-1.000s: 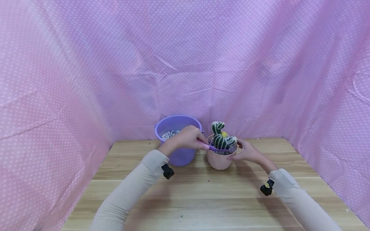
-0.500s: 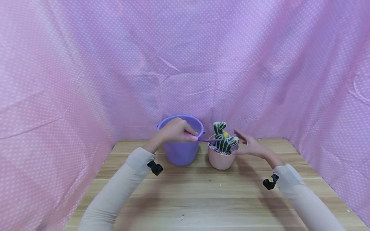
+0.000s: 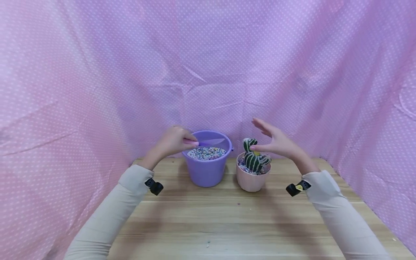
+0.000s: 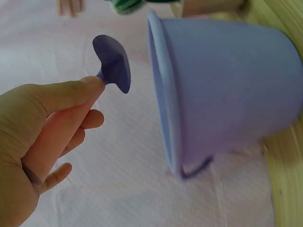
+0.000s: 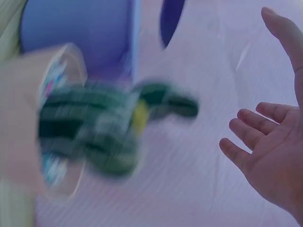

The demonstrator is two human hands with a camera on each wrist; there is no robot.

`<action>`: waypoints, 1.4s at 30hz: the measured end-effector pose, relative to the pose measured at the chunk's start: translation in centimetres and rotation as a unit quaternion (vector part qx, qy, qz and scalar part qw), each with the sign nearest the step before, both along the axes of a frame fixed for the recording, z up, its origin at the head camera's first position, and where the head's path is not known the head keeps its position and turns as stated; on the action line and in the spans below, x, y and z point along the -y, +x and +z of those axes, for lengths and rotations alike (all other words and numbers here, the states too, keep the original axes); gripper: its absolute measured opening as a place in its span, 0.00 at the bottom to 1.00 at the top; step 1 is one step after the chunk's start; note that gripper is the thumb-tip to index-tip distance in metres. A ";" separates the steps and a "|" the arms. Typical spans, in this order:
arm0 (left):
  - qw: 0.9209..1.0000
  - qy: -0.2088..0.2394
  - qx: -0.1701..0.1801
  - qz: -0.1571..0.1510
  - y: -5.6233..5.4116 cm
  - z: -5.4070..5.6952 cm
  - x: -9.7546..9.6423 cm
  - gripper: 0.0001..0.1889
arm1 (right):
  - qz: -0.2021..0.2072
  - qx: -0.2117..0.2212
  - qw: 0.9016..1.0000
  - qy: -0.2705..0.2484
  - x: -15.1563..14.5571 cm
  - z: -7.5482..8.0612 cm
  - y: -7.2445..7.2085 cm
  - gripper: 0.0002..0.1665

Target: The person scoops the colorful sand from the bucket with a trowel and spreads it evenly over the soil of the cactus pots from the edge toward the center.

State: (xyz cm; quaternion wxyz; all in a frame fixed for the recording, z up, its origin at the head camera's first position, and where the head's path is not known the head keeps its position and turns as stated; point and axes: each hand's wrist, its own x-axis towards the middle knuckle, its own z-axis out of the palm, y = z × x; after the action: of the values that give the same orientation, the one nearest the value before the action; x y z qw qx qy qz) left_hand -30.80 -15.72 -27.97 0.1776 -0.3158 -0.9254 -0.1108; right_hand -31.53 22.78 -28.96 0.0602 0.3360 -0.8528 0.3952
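Observation:
In my left hand (image 3: 175,141) I grip the pink handle of a small purple trowel (image 4: 113,64). Its blade overlaps the opening of a purple bucket (image 3: 207,172) in the head view. Small multicoloured pebbles (image 3: 208,154) fill part of the bucket. To the right stands a pale pink pot (image 3: 250,181) with a green-and-white striped cactus (image 3: 252,161) bearing a yellow bloom, set in similar pebbles. My right hand (image 3: 276,142) is raised beside the cactus with fingers spread, and the right wrist view shows it apart from the plant and holding nothing.
Bucket and pot stand side by side near the back of a wooden table (image 3: 221,224). A few loose bits (image 3: 208,242) lie on the tabletop. Pink dotted cloth (image 3: 221,65) hangs close behind and along both sides.
My left hand has carried the trowel left from the pot to the bucket. My right hand has let go of the pot's rim and risen, its fingers opening.

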 end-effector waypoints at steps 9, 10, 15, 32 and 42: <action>0.997 -0.060 -0.013 0.035 -1.5 -0.6 2.4 0.07 | 0.032 0.002 0.998 0.051 7.4 -1.3 -0.1 0.64; 0.997 -0.069 -0.010 0.038 -1.7 -0.7 2.5 0.06 | 0.035 0.010 0.998 0.055 8.0 -1.9 -0.4 0.64; 0.994 -0.103 -0.006 0.040 -2.7 -0.9 2.4 0.04 | 0.012 0.053 0.994 0.090 9.7 -4.8 -1.4 0.61; 0.969 -0.227 0.007 0.092 -5.8 0.2 0.9 0.06 | -0.040 0.067 0.987 0.143 10.8 -7.0 -1.5 0.61; 0.972 -0.219 0.038 0.080 -5.8 -0.5 1.1 0.09 | -0.058 0.097 0.990 0.088 10.6 -8.1 -2.6 0.70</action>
State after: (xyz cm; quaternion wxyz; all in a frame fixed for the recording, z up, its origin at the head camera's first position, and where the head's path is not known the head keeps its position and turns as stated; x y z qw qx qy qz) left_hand -36.65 -16.85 -28.50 0.0774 -0.2675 -0.9555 0.0977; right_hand -34.11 12.19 -37.09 -0.0296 0.2504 -0.9039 0.3454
